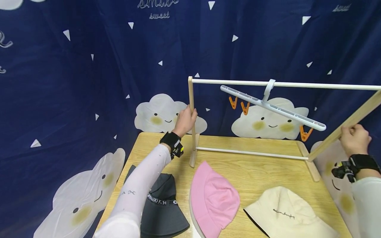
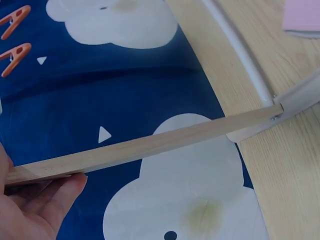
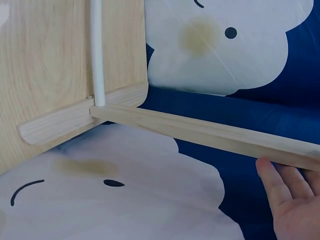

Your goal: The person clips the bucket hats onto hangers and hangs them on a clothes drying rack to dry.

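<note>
A rack [image 1: 232, 82] of pale wood and white rods stands upright toward the far right of the table [image 1: 268, 172]. Its squared left post [image 1: 191, 94] and right post [image 1: 361, 113] rise from round-ended feet [image 1: 192, 159], the right one at the table's right edge. An upper rod [image 1: 333, 86] spans the top; a lower rod [image 1: 253, 153] joins the posts near their bases.

- Pale wood-grain worktop [image 1: 256, 172]
- Far side, toward the right: rack [image 1: 361, 113] stands on wooden feet [image 1: 193, 159]
- Near left: dark hat [image 1: 162, 213]
- Near middle: pink hat [image 1: 215, 201]
- Near right: cream hat [image 1: 285, 206]
</note>
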